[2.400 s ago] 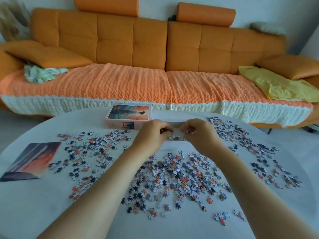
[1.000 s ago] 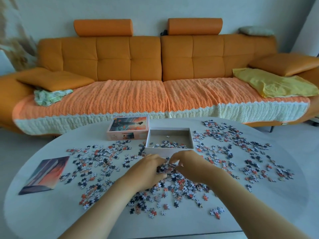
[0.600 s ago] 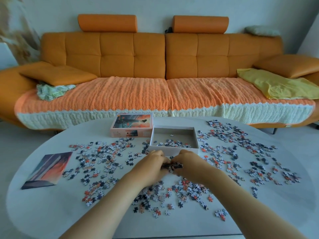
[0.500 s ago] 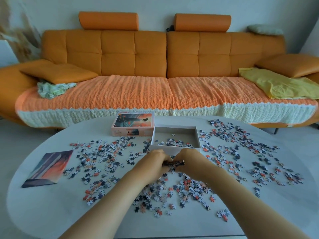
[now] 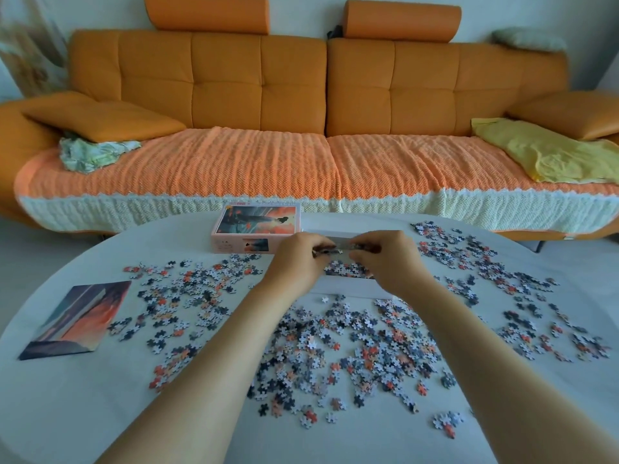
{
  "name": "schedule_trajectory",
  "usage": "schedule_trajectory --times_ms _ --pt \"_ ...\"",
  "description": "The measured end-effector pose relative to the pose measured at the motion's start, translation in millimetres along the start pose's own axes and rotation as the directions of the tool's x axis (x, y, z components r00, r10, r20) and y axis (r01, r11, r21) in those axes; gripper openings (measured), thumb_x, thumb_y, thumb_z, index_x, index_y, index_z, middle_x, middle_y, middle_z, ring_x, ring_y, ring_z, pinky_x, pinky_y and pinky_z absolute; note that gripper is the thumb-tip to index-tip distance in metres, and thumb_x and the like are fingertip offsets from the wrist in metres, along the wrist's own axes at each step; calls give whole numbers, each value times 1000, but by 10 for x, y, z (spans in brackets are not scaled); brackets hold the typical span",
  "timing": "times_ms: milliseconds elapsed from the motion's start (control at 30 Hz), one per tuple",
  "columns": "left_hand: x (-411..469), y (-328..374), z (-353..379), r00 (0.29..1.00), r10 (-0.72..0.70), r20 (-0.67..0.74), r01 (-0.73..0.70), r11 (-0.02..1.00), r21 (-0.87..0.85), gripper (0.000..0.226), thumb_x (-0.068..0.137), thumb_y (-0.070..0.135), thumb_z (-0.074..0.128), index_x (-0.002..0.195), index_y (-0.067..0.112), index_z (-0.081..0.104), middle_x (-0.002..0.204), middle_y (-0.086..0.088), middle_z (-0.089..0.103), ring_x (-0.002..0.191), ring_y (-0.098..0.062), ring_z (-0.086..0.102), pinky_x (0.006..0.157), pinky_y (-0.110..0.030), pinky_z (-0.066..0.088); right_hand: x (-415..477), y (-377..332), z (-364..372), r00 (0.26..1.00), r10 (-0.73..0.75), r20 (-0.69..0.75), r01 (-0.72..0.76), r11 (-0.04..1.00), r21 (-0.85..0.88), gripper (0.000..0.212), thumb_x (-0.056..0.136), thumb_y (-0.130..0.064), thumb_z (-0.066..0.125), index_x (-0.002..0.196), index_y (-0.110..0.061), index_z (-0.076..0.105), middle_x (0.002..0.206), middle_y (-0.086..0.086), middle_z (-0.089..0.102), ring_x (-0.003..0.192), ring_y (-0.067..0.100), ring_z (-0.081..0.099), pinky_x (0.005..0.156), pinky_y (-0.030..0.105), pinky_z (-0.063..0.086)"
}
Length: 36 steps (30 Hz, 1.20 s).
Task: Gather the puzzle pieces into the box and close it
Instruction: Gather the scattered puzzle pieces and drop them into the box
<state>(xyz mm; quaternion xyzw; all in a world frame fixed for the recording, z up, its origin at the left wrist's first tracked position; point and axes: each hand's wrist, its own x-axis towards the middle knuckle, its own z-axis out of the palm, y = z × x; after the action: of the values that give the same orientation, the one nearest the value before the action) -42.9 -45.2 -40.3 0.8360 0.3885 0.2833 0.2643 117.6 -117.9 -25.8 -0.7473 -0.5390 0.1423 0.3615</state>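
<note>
Loose puzzle pieces [image 5: 351,349] in grey, white and orange lie scattered over the white round table [image 5: 83,413]. The open white box [image 5: 345,285] stands at the far middle, largely hidden behind my hands, with some pieces inside. My left hand [image 5: 298,259] and my right hand [image 5: 388,259] hover side by side over the box, each with fingers curled round a small bunch of puzzle pieces. The box lid [image 5: 256,227], printed with an orange sunset picture, lies just left of the box.
A picture card [image 5: 78,318] lies at the table's left edge. More pieces spread on the left [image 5: 187,296] and on the right [image 5: 502,289]. An orange sofa [image 5: 301,112] with a knitted cover stands behind the table.
Both hands scooped pieces from the near pile and have moved forward with them, from the table in front of the box to above the box.
</note>
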Motion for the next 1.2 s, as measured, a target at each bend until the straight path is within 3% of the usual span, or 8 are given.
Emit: schedule_trajectory --times_ms 133,333,500,667,800,933,1033,1200 --pt "62 -50 132 998 28 50 -32 996 80 28 94 12 60 120 18 68 115 -2 66 101 -16 61 87 -27 47 76 74 122 999 -30 -18 29 999 -46 18 93 -20 63 106 -16 74 81 1 71 63 16 63 51 16 43" --pt "42 -124 162 990 65 123 -88 979 185 35 97 13 52 131 20 59 124 0 54 114 -19 50 97 -34 43 40 138 209 972 -37 233 80 981 -179 31 103 -29 42 125 -28 64 67 -8 62 53 10 50 46 17 35" --pt "-29 -175 60 989 125 82 -145 939 313 17 96 21 54 106 21 69 108 2 56 108 -19 48 94 -37 40 0 138 193 967 -118 228 177 950 -259 33 102 -22 44 131 -21 60 127 2 63 95 17 61 80 24 45" --pt "-177 -216 11 978 115 174 -167 933 318 24 97 28 50 102 14 69 104 4 58 105 -16 49 92 -35 44 -112 139 120 946 -119 301 199 947 -251 33 102 -19 42 126 -26 64 85 -7 67 56 4 51 52 16 38" --pt "-305 -220 -35 971 166 170 -211 933 292 30 97 22 53 126 17 61 124 6 53 122 -12 41 101 -25 34 -143 103 26 957 -234 172 278 910 -309 25 95 -16 56 112 -23 73 107 -3 71 92 16 64 84 31 51" --pt "-419 -160 -94 959 277 52 -278 896 346 16 93 20 59 109 19 64 110 7 53 110 -12 47 90 -21 38 -256 24 4 911 -404 85 410 862 -298 13 87 -13 68 93 -19 78 92 -3 71 79 15 63 76 39 56" --pt "-536 -120 -133 979 172 113 -201 919 340 5 93 28 57 96 24 56 100 11 52 100 -10 52 78 -23 44 -431 -86 71 875 -422 237 477 834 -277 19 91 -17 61 103 -23 75 103 -6 70 83 11 65 80 33 56" --pt "-704 -209 -92 933 0 359 -166 886 432 53 87 59 55 127 24 51 124 9 43 117 -11 39 92 -35 45 -664 -13 335 834 -283 473 496 760 -420 40 94 -21 52 134 -30 52 132 -7 52 114 20 51 90 39 51"
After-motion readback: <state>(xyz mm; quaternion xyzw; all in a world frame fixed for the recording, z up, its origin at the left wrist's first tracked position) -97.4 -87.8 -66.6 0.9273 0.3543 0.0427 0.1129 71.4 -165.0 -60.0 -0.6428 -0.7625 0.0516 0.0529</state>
